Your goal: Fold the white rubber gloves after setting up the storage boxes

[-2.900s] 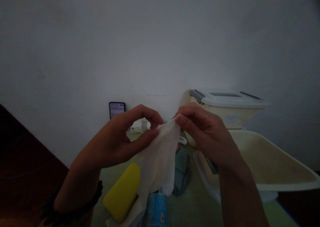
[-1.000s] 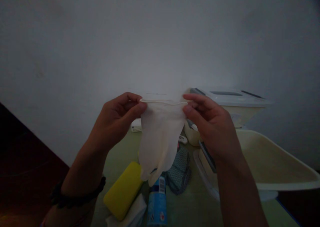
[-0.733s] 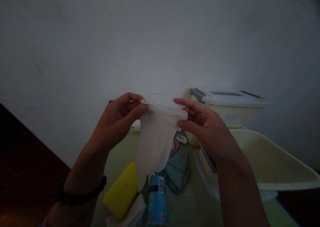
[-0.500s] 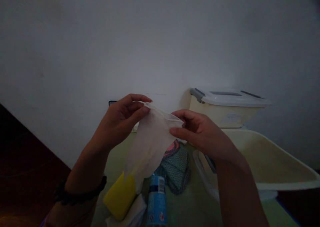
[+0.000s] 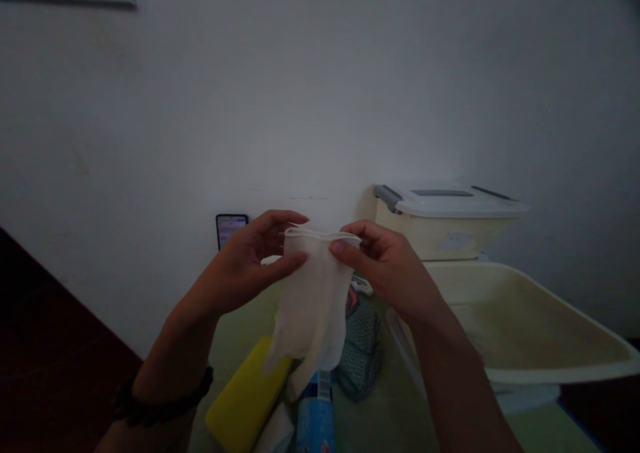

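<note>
A thin white disposable glove (image 5: 315, 293) hangs cuff up between my hands, its fingers dangling. My left hand (image 5: 253, 256) pinches the left side of the cuff between thumb and fingers. On the right side of the cuff, my right hand (image 5: 383, 260) grips with its thumb in front and fingers behind. Below the glove lie a yellow sponge (image 5: 247, 396) and a blue labelled bottle or can (image 5: 315, 420), its upper part covered by the glove. A grey-green knitted cloth (image 5: 360, 346) with a pink patch sits just right of it.
A cream box (image 5: 440, 233) with a white lid and grey clips stands against the wall at the right. Before it is a large cream basin (image 5: 540, 320). A phone (image 5: 231, 230) leans on the wall behind my left hand. A white folded item (image 5: 277, 430) lies by the sponge.
The glove has swung from a slant to hanging nearly straight, with its cuff more level. My hands have come closer together and slightly lower in view. More of the phone shows.
</note>
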A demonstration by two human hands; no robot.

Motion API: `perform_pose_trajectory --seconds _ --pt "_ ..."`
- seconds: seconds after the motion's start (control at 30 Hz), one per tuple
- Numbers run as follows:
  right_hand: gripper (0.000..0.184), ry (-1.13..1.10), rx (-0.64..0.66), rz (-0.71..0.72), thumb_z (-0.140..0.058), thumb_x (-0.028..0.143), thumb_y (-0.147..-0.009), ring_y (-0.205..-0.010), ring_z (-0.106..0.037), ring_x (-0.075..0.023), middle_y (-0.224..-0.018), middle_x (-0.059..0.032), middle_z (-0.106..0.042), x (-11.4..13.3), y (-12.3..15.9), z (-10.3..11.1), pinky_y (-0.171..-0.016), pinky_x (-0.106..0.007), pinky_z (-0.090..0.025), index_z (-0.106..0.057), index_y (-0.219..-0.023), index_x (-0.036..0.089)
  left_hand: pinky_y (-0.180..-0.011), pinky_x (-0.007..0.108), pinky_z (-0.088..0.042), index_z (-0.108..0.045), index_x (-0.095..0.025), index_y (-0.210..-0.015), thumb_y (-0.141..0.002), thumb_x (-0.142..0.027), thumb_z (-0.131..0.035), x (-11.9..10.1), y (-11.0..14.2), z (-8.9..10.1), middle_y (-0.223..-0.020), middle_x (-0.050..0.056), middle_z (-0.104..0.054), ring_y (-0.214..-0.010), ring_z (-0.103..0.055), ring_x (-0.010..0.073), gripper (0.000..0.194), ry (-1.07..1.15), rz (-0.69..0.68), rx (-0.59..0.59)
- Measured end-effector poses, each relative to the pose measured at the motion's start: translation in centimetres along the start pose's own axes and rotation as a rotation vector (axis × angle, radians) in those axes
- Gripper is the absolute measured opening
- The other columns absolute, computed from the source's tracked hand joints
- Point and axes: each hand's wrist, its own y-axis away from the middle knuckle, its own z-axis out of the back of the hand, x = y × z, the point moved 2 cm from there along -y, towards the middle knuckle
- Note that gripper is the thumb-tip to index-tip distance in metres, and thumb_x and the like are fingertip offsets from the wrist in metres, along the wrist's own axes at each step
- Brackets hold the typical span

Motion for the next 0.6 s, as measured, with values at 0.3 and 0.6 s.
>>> perform_pose_trajectory --seconds 0.3,0.6 --pt "0.018 -0.299 -0.011 0.018 -0.081 0.026 -0.065 -0.054 -0.052 -0.0062 -0.063 0.0064 -0.062 -0.1 -0.1 0.1 -0.052 -0.019 -0.041 -0.066 -0.073 0.021 -0.057 0.011 -0.050 -0.069 -0.017 -0.073 -0.073 -0.010 -0.073 -0.8 -0.2 -0.3 -0.069 -0.004 -0.066 -0.062 -0.061 0.0057 0.008 0.110 -0.076 -0.122" --pt "0.020 -0.497 0.071 -0.094 -0.086 0.025 -0.057 -0.055 -0.055 -0.0078 -0.062 0.0052 -0.064 -0.1 0.0 0.3 -0.057 -0.021 -0.048 -0.072 -0.071 0.022 -0.057 0.014 -0.048 -0.070 -0.017 -0.072 -0.076 -0.027 -0.073 -1.2 -0.1 -0.2 -0.069 -0.001 -0.067 -0.064 -0.059 0.0080 0.011 0.035 -0.112 -0.155"
